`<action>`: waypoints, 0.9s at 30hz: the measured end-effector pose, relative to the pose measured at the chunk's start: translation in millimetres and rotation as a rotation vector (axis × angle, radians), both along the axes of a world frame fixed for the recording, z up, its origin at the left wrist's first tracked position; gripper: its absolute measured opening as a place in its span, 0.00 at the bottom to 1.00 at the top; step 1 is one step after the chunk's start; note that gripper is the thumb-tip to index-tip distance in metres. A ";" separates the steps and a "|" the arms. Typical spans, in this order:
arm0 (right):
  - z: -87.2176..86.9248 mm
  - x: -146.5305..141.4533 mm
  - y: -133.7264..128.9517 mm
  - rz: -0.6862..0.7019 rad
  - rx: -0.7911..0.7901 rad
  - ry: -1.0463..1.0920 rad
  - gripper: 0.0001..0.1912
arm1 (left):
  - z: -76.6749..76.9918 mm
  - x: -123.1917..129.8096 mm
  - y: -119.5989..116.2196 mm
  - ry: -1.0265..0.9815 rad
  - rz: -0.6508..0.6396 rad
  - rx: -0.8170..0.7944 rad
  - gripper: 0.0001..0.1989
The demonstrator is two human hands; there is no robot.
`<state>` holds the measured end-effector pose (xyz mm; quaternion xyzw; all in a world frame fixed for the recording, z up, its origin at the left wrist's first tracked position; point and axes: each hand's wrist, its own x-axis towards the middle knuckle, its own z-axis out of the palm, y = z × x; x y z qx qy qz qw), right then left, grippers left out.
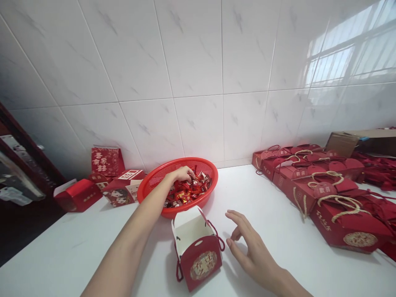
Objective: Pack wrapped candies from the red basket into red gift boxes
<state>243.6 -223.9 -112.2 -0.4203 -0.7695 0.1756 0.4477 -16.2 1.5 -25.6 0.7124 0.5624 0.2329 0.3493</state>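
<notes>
My left hand (185, 174) reaches into a red plastic basket (148, 187), its fingers curled down around wrapped candies (187, 196). Its fingertips are partly hidden among the wrappers. In front of the basket stands a red gift box (201, 264) with its top open and a white inside that looks bare. Dark red cord handles hang at the box's two sides, and a gold emblem marks its front. Just right of the box, my right hand (247, 245) hovers with fingers apart, holding nothing. It is close to the right cord but seems not to touch it.
Rows of closed red gift boxes (328, 194) with rope handles line the right side. Behind them is a cardboard carton (343, 144). Several other red boxes (122, 187) stand at the left against the tiled wall (198, 123). Everything rests on a white table (238, 189).
</notes>
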 end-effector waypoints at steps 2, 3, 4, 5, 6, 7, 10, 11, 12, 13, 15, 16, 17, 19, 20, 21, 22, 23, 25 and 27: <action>-0.6 0.8 0.7 -0.004 -0.003 -0.001 0.26 | 18.0 4.9 14.4 0.009 -0.047 -0.021 0.09; -0.9 1.2 1.3 -0.007 -0.004 -0.002 0.26 | 24.3 4.0 18.2 0.002 -0.071 -0.037 0.09; -1.1 1.5 2.1 -0.010 -0.005 -0.003 0.25 | 28.8 1.3 19.5 -0.016 -0.091 -0.053 0.10; -1.4 1.7 3.0 -0.012 -0.007 -0.002 0.25 | 31.8 -2.4 18.6 -0.047 -0.102 -0.066 0.11; -1.6 1.6 3.9 -0.013 -0.008 0.000 0.25 | 33.6 -6.6 16.1 -0.088 -0.106 -0.076 0.12; -1.8 1.3 4.8 -0.014 -0.011 0.002 0.24 | 34.7 -10.5 12.4 -0.133 -0.105 -0.078 0.13; -2.1 -0.5 6.7 -0.007 -0.030 0.010 0.23 | 37.3 -16.6 -1.4 -0.235 -0.108 -0.070 0.15; -1.9 -1.1 6.9 -0.005 -0.039 0.013 0.23 | 38.3 -16.6 -5.9 -0.253 -0.113 -0.065 0.15; -1.6 -1.6 6.9 -0.005 -0.046 0.021 0.23 | 39.4 -15.8 -10.1 -0.265 -0.118 -0.058 0.16; -1.1 -1.8 6.7 -0.007 -0.051 0.033 0.22 | 40.4 -14.7 -14.0 -0.270 -0.121 -0.050 0.16; 1.1 -1.5 6.8 -0.019 -0.074 0.073 0.21 | 41.7 -11.9 -21.0 -0.272 -0.125 -0.028 0.16; 3.1 -1.0 7.4 -0.028 -0.097 0.104 0.21 | 42.0 -10.6 -24.1 -0.274 -0.125 -0.017 0.16; 5.9 -0.8 8.9 -0.040 -0.129 0.141 0.20 | 42.0 -9.3 -27.0 -0.280 -0.126 -0.008 0.16; 15.3 -1.8 15.8 -0.061 -0.205 0.233 0.19 | 41.4 -6.3 -32.7 -0.304 -0.125 0.011 0.16; 22.0 -3.8 21.6 -0.061 -0.236 0.291 0.19 | 40.9 -4.3 -35.5 -0.319 -0.123 0.029 0.17; 30.1 -7.2 29.1 -0.050 -0.258 0.355 0.18 | 40.3 -1.8 -38.5 -0.334 -0.120 0.054 0.18; 39.2 -12.1 38.2 -0.026 -0.265 0.427 0.17 | 39.6 1.2 -41.5 -0.350 -0.115 0.085 0.18; 49.0 -18.3 48.8 0.004 -0.267 0.496 0.17 | 38.7 4.6 -44.5 -0.367 -0.110 0.120 0.19; 68.3 -34.3 72.5 0.011 -0.254 0.592 0.22 | 36.4 12.1 -50.1 -0.401 -0.096 0.191 0.22; 83.6 -52.8 96.2 0.008 -0.314 0.653 0.32 | 33.2 18.7 -54.6 -0.439 -0.076 0.246 0.24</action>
